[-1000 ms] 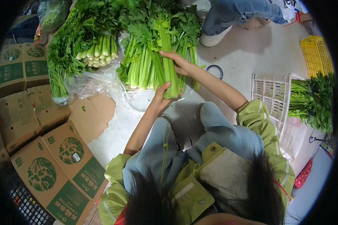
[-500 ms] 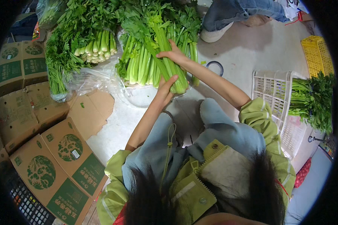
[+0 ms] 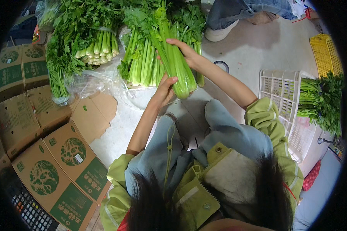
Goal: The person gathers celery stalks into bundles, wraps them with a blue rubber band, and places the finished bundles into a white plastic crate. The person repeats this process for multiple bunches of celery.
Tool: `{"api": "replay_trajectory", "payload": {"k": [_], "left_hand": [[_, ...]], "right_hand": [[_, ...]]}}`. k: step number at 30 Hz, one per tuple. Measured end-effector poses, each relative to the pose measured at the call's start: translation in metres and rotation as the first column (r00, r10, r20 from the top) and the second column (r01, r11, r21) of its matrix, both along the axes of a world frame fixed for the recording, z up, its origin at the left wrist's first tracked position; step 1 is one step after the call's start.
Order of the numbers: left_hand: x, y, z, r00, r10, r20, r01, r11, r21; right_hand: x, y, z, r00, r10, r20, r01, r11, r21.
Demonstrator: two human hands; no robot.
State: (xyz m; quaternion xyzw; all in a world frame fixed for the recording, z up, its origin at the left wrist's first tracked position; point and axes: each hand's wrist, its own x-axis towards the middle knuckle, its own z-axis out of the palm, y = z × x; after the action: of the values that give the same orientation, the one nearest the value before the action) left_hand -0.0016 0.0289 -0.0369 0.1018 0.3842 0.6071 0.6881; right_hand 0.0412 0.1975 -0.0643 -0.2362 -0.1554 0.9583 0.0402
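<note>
Both of my hands grip one bunch of celery, pale green and leafy, held slanted above the floor with its root end toward me. My left hand is closed round the lower stalks near the root end, thumb on top. Higher up, my right hand wraps the bunch from the right; its fingers are partly hidden beneath the stalks. Just beyond lies a row of more celery on a plastic sheet, its leaves pointing away. To the left of that, a leafy bundle shows its cut ends.
Cardboard boxes with green printing line the left side, beside a crumpled clear plastic bag. On the right stand a white crate with leafy greens and a yellow crate. A tape roll lies behind my right forearm. Another person's leg is at the top.
The celery bunch has turned slightly, so its root end shows broader and a little nearer to me. My right hand has shifted slightly along with it; my left hand has moved slightly left.
</note>
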Motion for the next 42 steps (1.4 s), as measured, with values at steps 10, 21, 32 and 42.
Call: {"api": "replay_trajectory", "payload": {"k": [10,21,32,42], "left_hand": [[0.015,-0.026,-0.002,0.965,0.099,0.243,-0.108,0.994,0.025],[0.004,-0.023,-0.034,0.932,0.264,0.248,-0.187,0.937,-0.295],[-0.002,-0.037,-0.052,0.962,0.196,0.19,-0.162,0.971,-0.177],[0.001,-0.031,-0.035,0.987,0.16,0.026,-0.154,0.975,-0.161]], "right_hand": [[-0.009,-0.023,-0.007,0.986,-0.169,0.013,0.158,0.943,0.294],[0.038,-0.055,0.006,0.98,-0.073,0.185,-0.184,0.024,0.983],[0.076,-0.068,0.047,0.966,0.111,0.234,-0.215,-0.159,0.963],[0.054,-0.03,0.02,0.985,-0.033,0.168,-0.085,0.756,0.649]]}}
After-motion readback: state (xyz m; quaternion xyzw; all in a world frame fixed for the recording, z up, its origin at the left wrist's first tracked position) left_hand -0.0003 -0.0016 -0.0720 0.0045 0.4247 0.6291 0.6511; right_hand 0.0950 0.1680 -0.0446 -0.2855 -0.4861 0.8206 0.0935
